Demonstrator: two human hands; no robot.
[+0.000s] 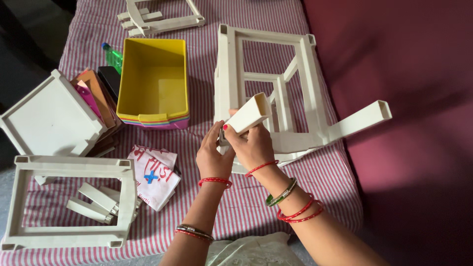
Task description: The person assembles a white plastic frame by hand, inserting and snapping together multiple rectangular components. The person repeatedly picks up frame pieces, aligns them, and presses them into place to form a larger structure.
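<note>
**Gripping a cream plastic leg at a frame on the striped bed**

Holding one hollow square cream leg between them, both hands are closed around its lower end: the right hand wraps it from the near side, fingers curled tight, while the left hand presses against it from the left, thumb up along the tube. The leg points up and away from the hands, its open end towards the camera, and it sits over the near left corner of a cream rack frame lying just beyond the fingers. A second leg sticks out of that frame, off to the right of the right hand.

Counted, three open cream frames show: the one at the hands, another well to the left of the left hand, and a third far beyond both hands at the top edge, partly cut off. Inside the left frame lie about three loose cream legs. One flat cream tray rests left of and beyond the left hand.

One yellow bin stands beyond the left hand; nothing shows inside it, and it is nested in a stack of other coloured bins whose rims peek out beneath. One green bottle lies just left of the bin. A printed plastic bag lies near the left wrist. All rests on a pink-and-white striped sheet.
</note>
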